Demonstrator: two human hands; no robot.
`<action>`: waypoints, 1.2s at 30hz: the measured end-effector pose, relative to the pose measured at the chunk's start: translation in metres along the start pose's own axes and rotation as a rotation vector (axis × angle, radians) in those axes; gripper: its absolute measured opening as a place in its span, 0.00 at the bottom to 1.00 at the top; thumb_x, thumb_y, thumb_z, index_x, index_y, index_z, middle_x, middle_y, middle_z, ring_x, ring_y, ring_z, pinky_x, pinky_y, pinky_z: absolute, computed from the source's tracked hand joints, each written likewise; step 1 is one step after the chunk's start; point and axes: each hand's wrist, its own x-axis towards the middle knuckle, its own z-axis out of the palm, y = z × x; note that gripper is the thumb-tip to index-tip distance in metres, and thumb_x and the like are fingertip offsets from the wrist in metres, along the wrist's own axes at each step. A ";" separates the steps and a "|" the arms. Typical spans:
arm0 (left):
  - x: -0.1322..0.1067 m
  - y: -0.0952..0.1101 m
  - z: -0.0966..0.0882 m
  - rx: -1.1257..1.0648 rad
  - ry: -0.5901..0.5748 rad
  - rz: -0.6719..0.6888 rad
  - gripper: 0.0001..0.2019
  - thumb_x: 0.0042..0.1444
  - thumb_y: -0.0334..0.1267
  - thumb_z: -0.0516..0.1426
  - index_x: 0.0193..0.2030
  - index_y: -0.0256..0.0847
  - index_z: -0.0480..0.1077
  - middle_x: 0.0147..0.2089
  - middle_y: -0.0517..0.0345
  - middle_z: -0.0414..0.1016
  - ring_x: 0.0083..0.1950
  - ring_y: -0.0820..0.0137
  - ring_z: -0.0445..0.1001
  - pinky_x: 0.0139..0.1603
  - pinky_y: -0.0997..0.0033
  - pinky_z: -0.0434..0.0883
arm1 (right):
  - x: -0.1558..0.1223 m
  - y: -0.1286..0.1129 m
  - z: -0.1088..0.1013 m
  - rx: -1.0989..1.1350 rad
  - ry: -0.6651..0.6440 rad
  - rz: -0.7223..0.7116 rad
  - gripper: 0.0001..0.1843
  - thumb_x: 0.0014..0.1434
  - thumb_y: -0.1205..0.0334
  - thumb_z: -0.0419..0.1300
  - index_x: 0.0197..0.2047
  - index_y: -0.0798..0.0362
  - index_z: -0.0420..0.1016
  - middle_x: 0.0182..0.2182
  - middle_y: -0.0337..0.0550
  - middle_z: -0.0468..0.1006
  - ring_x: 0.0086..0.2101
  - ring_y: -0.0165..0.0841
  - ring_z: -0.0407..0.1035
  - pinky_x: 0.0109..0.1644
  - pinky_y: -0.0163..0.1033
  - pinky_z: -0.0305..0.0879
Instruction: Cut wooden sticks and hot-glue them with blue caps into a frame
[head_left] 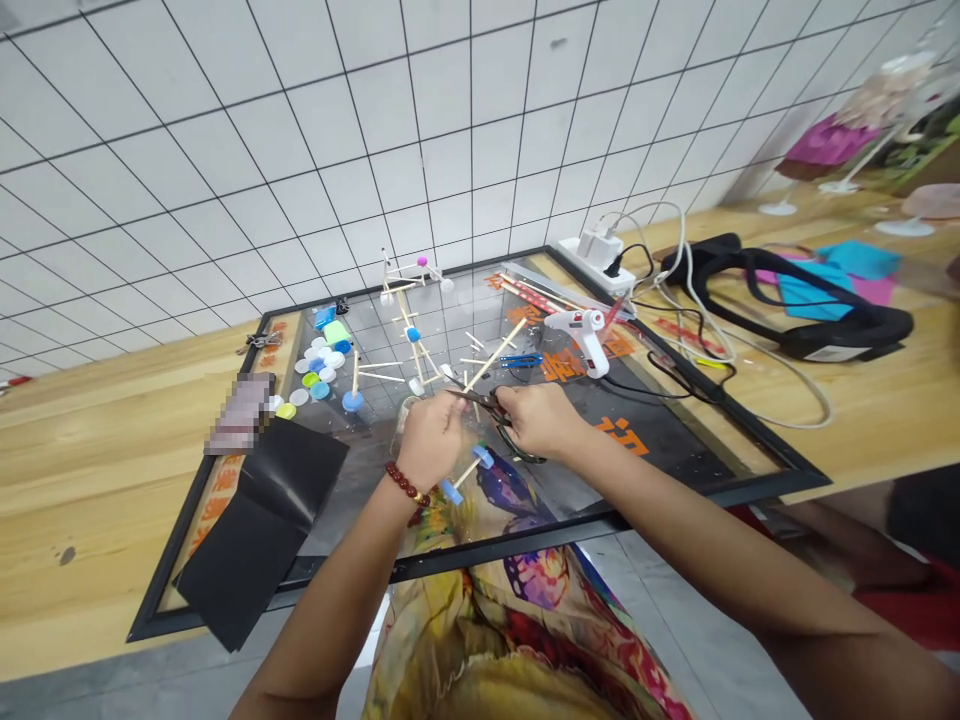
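My left hand, with a red bead bracelet at the wrist, is closed round a thin wooden stick that has small blue pieces near its lower end. My right hand grips black scissors, whose blades point left and meet the stick beside my left fingers. Both hands hover over a black-framed glass board lying on the wooden table. Just behind them stands a small frame of sticks joined with blue, white and pink pieces.
A white glue gun lies right of the sticks, wired to a power strip. Bottle caps are scattered at the left, a black sheet at the near left. A black headband device and coloured paper lie at the right.
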 end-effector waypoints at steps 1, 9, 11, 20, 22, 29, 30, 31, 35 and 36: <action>-0.001 0.001 0.002 0.062 0.004 0.018 0.13 0.62 0.35 0.47 0.36 0.39 0.72 0.30 0.54 0.76 0.33 0.67 0.73 0.36 0.70 0.65 | -0.001 -0.002 0.000 0.004 0.012 0.001 0.17 0.58 0.54 0.51 0.42 0.55 0.74 0.37 0.50 0.82 0.36 0.42 0.75 0.31 0.40 0.47; 0.000 0.004 0.000 0.028 0.044 -0.064 0.12 0.61 0.36 0.48 0.35 0.39 0.72 0.25 0.57 0.70 0.28 0.69 0.68 0.33 0.70 0.62 | 0.004 0.001 0.004 0.044 -0.050 -0.026 0.16 0.59 0.55 0.52 0.40 0.55 0.75 0.34 0.50 0.82 0.35 0.40 0.75 0.32 0.39 0.49; 0.002 0.003 -0.001 -0.189 -0.003 -0.122 0.14 0.62 0.39 0.48 0.34 0.38 0.72 0.22 0.61 0.65 0.24 0.71 0.64 0.29 0.72 0.61 | 0.005 0.004 0.004 0.037 -0.042 -0.031 0.16 0.59 0.55 0.52 0.40 0.55 0.75 0.34 0.50 0.82 0.35 0.40 0.75 0.32 0.38 0.50; -0.005 0.005 0.007 0.059 0.023 0.036 0.13 0.61 0.33 0.47 0.34 0.39 0.73 0.34 0.51 0.78 0.37 0.64 0.76 0.39 0.67 0.67 | 0.001 -0.005 0.003 0.035 0.047 -0.013 0.16 0.59 0.53 0.51 0.42 0.55 0.72 0.37 0.50 0.81 0.36 0.41 0.75 0.32 0.39 0.49; -0.005 0.006 0.006 0.147 0.006 0.039 0.13 0.61 0.33 0.47 0.35 0.39 0.73 0.33 0.49 0.78 0.37 0.62 0.76 0.38 0.66 0.67 | 0.000 -0.009 0.001 0.050 0.041 -0.010 0.16 0.60 0.52 0.51 0.41 0.55 0.71 0.35 0.50 0.81 0.35 0.41 0.75 0.31 0.39 0.49; -0.004 0.005 0.000 0.093 -0.006 0.099 0.12 0.62 0.33 0.48 0.37 0.42 0.73 0.34 0.52 0.78 0.38 0.65 0.76 0.40 0.69 0.69 | -0.001 -0.013 -0.011 0.133 0.037 -0.067 0.16 0.58 0.53 0.51 0.42 0.55 0.70 0.36 0.49 0.81 0.34 0.39 0.74 0.32 0.38 0.51; -0.004 0.004 -0.001 0.101 -0.007 0.095 0.12 0.62 0.33 0.48 0.37 0.42 0.73 0.33 0.52 0.78 0.37 0.65 0.76 0.40 0.69 0.69 | -0.001 -0.011 -0.010 0.109 0.021 -0.062 0.15 0.58 0.53 0.52 0.42 0.55 0.71 0.36 0.50 0.81 0.34 0.40 0.74 0.32 0.38 0.50; -0.003 0.003 -0.001 0.117 -0.009 0.086 0.12 0.62 0.34 0.48 0.37 0.41 0.73 0.33 0.52 0.78 0.37 0.65 0.76 0.39 0.68 0.68 | -0.001 -0.009 -0.009 0.079 -0.001 -0.052 0.15 0.58 0.54 0.52 0.41 0.55 0.72 0.35 0.51 0.81 0.34 0.40 0.74 0.32 0.39 0.49; -0.001 0.002 -0.002 0.114 0.002 0.024 0.12 0.62 0.34 0.48 0.36 0.40 0.73 0.29 0.54 0.76 0.33 0.65 0.74 0.37 0.68 0.66 | 0.002 0.000 -0.002 0.012 -0.071 -0.018 0.16 0.58 0.54 0.52 0.39 0.55 0.75 0.33 0.53 0.82 0.34 0.41 0.74 0.31 0.39 0.48; 0.000 0.002 -0.001 0.085 0.013 0.009 0.13 0.63 0.34 0.48 0.36 0.39 0.73 0.28 0.55 0.75 0.32 0.66 0.73 0.36 0.69 0.65 | 0.002 0.001 -0.001 0.009 -0.075 -0.015 0.16 0.58 0.54 0.51 0.40 0.55 0.75 0.33 0.53 0.82 0.34 0.41 0.74 0.31 0.39 0.49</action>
